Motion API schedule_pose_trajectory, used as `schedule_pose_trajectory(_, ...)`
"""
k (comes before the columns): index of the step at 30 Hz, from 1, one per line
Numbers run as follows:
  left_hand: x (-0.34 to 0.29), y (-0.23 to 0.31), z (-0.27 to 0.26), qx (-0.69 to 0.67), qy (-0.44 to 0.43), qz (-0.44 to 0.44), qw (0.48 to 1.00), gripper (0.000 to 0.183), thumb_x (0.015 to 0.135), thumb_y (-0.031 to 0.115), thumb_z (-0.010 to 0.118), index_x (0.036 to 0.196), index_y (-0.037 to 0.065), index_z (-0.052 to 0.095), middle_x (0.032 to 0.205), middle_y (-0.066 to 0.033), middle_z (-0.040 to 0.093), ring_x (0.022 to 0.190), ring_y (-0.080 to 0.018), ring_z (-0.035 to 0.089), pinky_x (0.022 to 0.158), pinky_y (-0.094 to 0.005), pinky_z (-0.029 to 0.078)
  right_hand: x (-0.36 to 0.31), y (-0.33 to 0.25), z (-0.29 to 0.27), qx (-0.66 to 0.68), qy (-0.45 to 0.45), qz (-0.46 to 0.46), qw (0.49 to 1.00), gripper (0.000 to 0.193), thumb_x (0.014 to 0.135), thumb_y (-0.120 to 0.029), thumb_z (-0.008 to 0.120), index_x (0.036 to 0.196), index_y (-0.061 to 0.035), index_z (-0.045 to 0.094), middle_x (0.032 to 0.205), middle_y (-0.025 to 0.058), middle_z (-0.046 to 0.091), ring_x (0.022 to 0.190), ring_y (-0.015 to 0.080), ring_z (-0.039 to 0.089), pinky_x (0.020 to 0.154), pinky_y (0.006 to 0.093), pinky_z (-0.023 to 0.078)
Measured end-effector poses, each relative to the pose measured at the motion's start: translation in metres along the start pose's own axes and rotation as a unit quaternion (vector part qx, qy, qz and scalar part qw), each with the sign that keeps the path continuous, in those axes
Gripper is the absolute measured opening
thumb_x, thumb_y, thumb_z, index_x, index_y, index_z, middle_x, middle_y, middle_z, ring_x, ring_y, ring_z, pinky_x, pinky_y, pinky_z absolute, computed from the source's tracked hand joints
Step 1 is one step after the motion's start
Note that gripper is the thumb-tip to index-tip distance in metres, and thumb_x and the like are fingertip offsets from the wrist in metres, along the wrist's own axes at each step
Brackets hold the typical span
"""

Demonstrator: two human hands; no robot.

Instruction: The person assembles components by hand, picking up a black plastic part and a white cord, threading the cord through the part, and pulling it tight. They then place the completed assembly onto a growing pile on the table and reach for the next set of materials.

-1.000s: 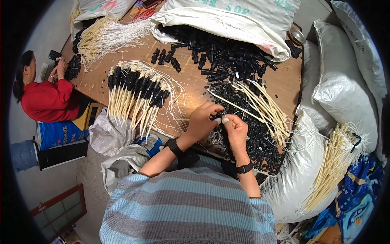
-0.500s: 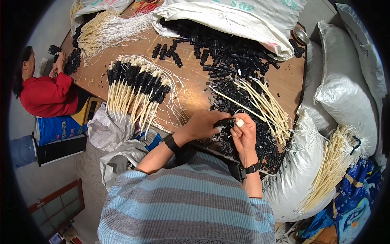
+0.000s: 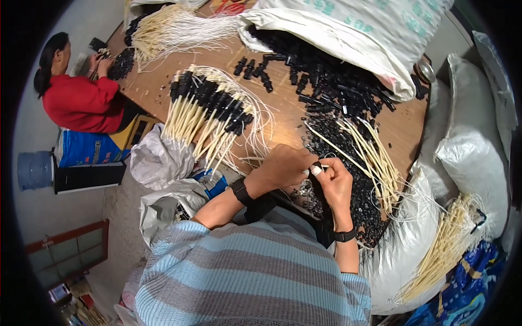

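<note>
Above the table's near edge my two hands meet. My left hand (image 3: 283, 168) is closed, wrapped round a black plastic connector (image 3: 317, 164) that is mostly hidden, with only a dark bit showing between the hands. My right hand (image 3: 336, 185) pinches at that same end with thumb and fingers; a white wrap sits on one digit. A pile of small black parts (image 3: 367, 204) lies beneath and right of my hands. Left of them rests a bundle of cream tubes with black connectors (image 3: 209, 106) and thin white cords. More cream tubes (image 3: 375, 157) lie on the pile.
A large white sack (image 3: 348, 32) spills black connectors (image 3: 331, 81) at the back of the brown table (image 3: 280, 111). Full sacks (image 3: 473, 136) line the right side, with a tied cream bundle (image 3: 443, 247) nearby. A person in red (image 3: 81, 103) works at far left. Plastic bags (image 3: 163, 157) stand below.
The whole view has shifted, so the scene sits further right and lower. My left hand has turned further over the black connector, which now shows less. The co-worker's hands have moved together.
</note>
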State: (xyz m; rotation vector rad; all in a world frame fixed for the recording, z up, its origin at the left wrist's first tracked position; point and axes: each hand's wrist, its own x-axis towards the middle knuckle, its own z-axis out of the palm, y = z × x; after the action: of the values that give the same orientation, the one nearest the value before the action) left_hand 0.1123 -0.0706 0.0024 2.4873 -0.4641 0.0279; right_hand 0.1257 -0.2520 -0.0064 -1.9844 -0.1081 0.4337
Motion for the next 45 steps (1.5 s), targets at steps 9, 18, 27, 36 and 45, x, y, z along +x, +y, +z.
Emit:
schedule_pose_trajectory(9,-0.03,-0.084,-0.062,0.222,0.321,-0.048,0.92,0.018,0.063,0.01,0.067,0.08,0.01,0.063,0.092,-0.0044,0.063,0.097,-0.0253,0.057,0.096,-0.0445,0.034,-0.003,-0.014,-0.007,-0.103,0.198,-0.228,0.948,0.029,0.082,-0.003,0.069,0.111,-0.004,0.067,0.097,0.0092,0.07,0.075,0.015,0.064,0.06,0.025,0.05)
schedule_pose_trajectory(18,0.034,-0.062,-0.014,-0.015,0.266,0.06,0.962,0.034,0.066,0.005,0.068,0.1,0.006,0.068,0.102,-0.0121,0.066,0.101,-0.0302,0.06,0.087,-0.0415,0.048,0.02,0.014,-0.036,-0.29,0.201,-0.192,0.916,0.019,0.077,-0.011,0.072,0.094,-0.0047,0.07,0.087,0.0117,0.066,0.074,0.0301,0.064,0.067,0.0361,0.05)
schedule_pose_trajectory(27,0.118,-0.082,0.05,0.074,0.13,-0.019,0.989,0.035,0.067,0.001,0.069,0.101,0.008,0.07,0.091,-0.0106,0.061,0.101,-0.0316,0.056,0.086,-0.0402,0.046,0.023,0.028,-0.059,-0.389,0.217,-0.208,0.871,0.011,0.074,-0.005,0.068,0.081,-0.0046,0.06,0.076,0.0146,0.059,0.069,0.0326,0.06,0.06,0.041,0.047)
schedule_pose_trajectory(36,0.076,-0.071,0.027,-0.201,0.071,-0.077,0.974,0.037,0.072,-0.006,0.052,0.108,0.003,0.057,0.105,-0.0168,0.059,0.103,-0.0341,0.056,0.091,-0.0403,0.044,-0.007,0.022,-0.059,-0.163,0.208,-0.111,0.958,0.015,0.084,-0.007,0.065,0.098,-0.0039,0.068,0.058,0.0043,0.05,0.053,0.0092,0.044,0.05,0.0261,0.036)
schedule_pose_trajectory(45,0.053,-0.066,-0.001,-0.167,0.079,-0.006,0.983,0.028,0.074,0.004,0.053,0.101,0.004,0.061,0.082,-0.0112,0.065,0.077,-0.0299,0.061,0.078,-0.0406,0.048,-0.016,0.011,-0.058,-0.112,0.105,-0.152,0.976,0.018,0.081,-0.008,0.067,0.098,-0.0026,0.069,0.072,0.0084,0.064,0.055,0.016,0.056,0.053,0.0271,0.043)
